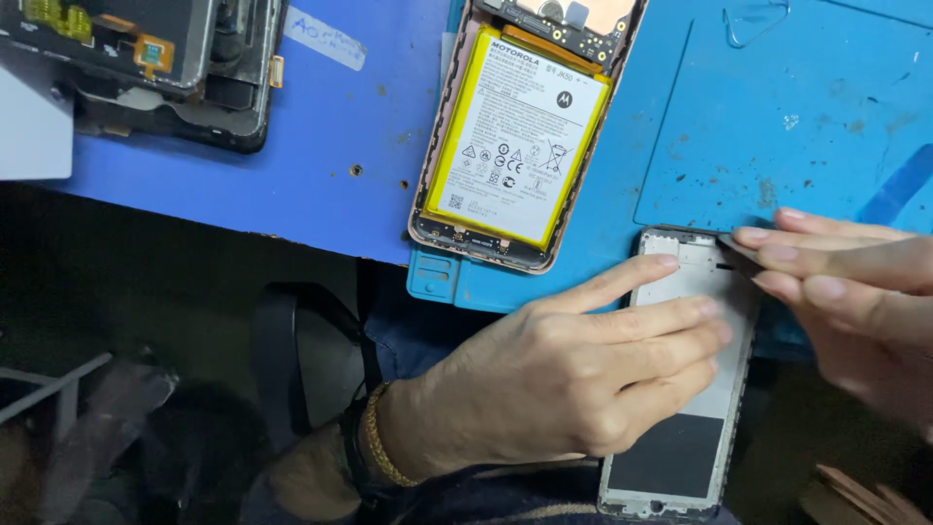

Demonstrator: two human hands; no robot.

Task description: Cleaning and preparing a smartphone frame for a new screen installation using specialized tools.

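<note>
**Two hands on a phone frame at the edge of the mat**

Nearest to the camera, the phone frame (680,457) hangs partly over the front edge of the blue work mat (836,107). Its long axis runs from the person up toward the bench, and its lower end, with a dark panel, is over the dark space above the lap.

The left hand (573,374) comes from the lower left and lies flat across the middle of the frame. Its fingers are stretched and pressed on the pale inner surface, so it is open and holds the frame down, not gripping it.

The right hand (855,301) comes from the right side. Its fingertips are pinched together on a thin dark pry tool (741,255), whose tip touches the upper right corner of the frame. This hand is the nearer one to that corner.

Farther on the mat, just to the upper left, lies an opened phone with a yellow-edged battery (515,126); it is close but apart from the frame. To the right of the frame's top the mat is bare. At the far left stand dark disassembled phone parts (146,58) on the blue table (321,165).
</note>
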